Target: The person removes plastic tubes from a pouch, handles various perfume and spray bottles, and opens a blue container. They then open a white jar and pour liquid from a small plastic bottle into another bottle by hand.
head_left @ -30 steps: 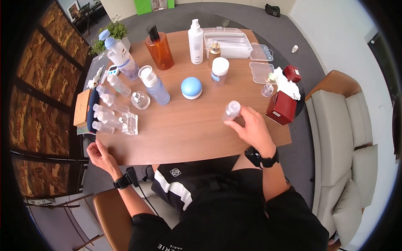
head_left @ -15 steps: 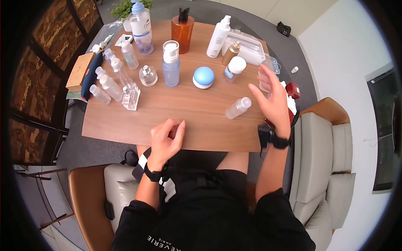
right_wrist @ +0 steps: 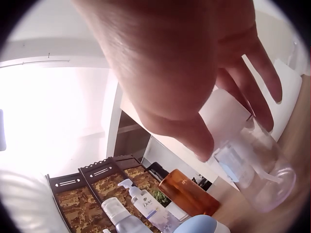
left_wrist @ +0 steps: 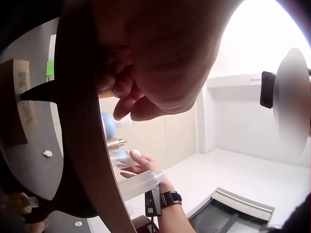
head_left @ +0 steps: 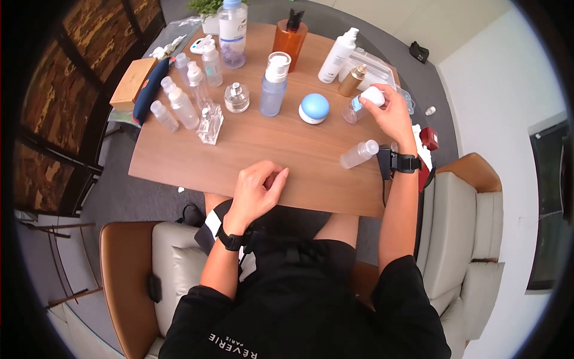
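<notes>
My right hand [head_left: 394, 118] pinches the white cap of a clear bottle [right_wrist: 266, 177] with a blue label, thumb on one side and fingers on the other. The bottle is at the right of the table, its base close to the tabletop in the right wrist view. Nearer me stands a small frosted bottle [head_left: 359, 154] with a translucent cap. A round jar with a blue dome [head_left: 314, 108] is left of my right hand. Over the table's front edge my left hand [head_left: 256, 186] rests with loosely curled fingers, holding nothing.
Behind the held bottle are a gold-topped bottle [head_left: 351, 82], a white spray bottle [head_left: 338, 55] and a clear plastic case [head_left: 382, 72]. A blue pump bottle [head_left: 273, 93] and an amber bottle [head_left: 290, 45] stand mid-table. Several clear bottles [head_left: 182, 107] crowd the left side.
My right hand let go of the small frosted bottle, lifted away, and took the white-capped bottle. My left hand came from the table's left corner to its front edge. The head view shifted.
</notes>
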A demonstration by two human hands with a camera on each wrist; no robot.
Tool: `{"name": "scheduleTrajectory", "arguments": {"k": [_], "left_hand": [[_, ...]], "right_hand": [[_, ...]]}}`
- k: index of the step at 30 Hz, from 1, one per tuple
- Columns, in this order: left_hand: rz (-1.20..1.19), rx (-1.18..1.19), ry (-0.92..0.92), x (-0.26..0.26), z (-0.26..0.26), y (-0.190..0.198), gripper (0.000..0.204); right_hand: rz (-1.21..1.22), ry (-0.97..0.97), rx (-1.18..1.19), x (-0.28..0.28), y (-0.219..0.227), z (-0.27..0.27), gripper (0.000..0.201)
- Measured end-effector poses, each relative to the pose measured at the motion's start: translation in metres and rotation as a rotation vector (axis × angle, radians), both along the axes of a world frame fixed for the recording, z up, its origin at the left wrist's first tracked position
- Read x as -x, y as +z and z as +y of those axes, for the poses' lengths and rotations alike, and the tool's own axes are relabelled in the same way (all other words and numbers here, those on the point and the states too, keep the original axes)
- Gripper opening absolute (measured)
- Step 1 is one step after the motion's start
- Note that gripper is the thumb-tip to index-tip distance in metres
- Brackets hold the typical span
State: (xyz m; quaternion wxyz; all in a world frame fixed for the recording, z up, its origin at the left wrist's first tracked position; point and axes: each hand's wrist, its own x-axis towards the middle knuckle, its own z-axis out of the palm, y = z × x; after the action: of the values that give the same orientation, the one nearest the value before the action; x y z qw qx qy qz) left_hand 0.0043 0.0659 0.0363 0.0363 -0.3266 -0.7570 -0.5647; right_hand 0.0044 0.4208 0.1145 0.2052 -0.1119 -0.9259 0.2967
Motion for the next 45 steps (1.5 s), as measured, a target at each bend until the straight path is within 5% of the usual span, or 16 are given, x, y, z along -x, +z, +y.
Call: {"name": "scheduleTrajectory", "arguments": {"k": [8,17,45], "left_hand": [[0.043,0.038,-0.026,-0.001,0.001,-0.002,0.014],[-0.079,-0.005,-0.014,-0.001,-0.001,-0.001,0.017],[-0.038,0.026,0.014,-0.001,0.003,0.002,0.016]], "right_hand": [[0.149,-0.199,0.148,-0.017,0.035,-0.005,0.056],[0.109,-0.17,0.147,-0.011,0.029,-0.001,0.065],[0.032,0.021,0.026,-0.014,0.021,-0.019,0.046]]}}
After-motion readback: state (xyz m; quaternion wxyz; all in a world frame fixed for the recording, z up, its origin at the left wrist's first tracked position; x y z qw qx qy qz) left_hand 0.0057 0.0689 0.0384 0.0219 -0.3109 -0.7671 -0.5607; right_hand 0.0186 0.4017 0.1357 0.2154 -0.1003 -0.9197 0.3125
